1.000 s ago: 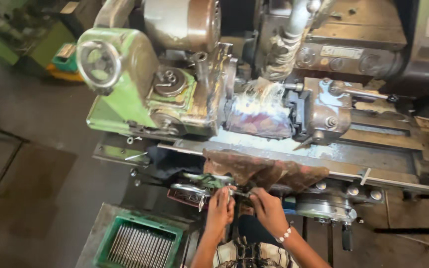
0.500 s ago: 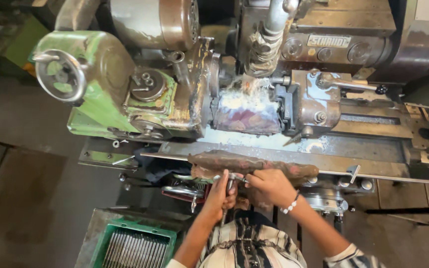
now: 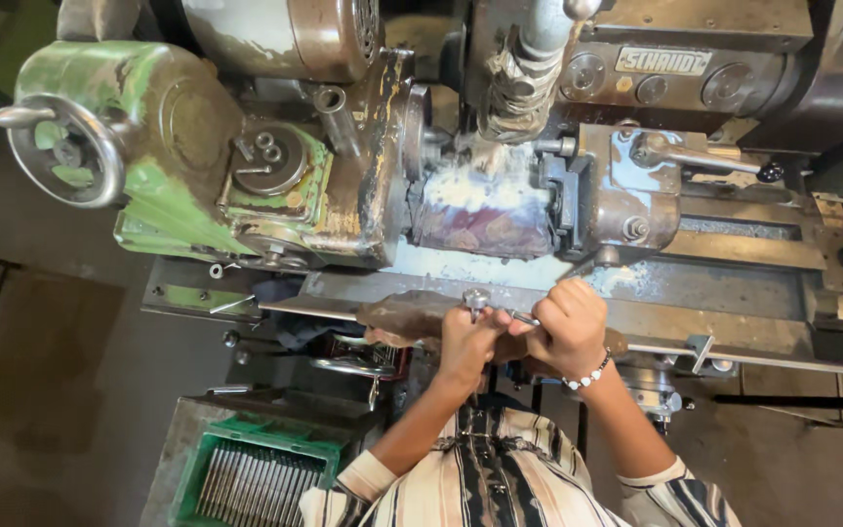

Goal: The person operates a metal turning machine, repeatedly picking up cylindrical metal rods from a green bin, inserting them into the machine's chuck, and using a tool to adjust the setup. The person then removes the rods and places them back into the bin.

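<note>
Small metal tool [image 3: 485,304]: one, between both hands at the machine's front edge, over a brown rag [image 3: 404,314]
Left hand [image 3: 463,342]: fingers closed round the tool's knobbed end
Right hand [image 3: 570,327]: clenched on the tool's thin shaft
Count: one handwheel [image 3: 62,151], one green crate [image 3: 254,478]
Room: open floor to the left

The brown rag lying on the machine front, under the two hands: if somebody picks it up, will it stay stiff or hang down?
The brown rag would probably hang limp: it is crumpled and follows the ledge. It looks stained dark, so perhaps oily and slippery.
</note>
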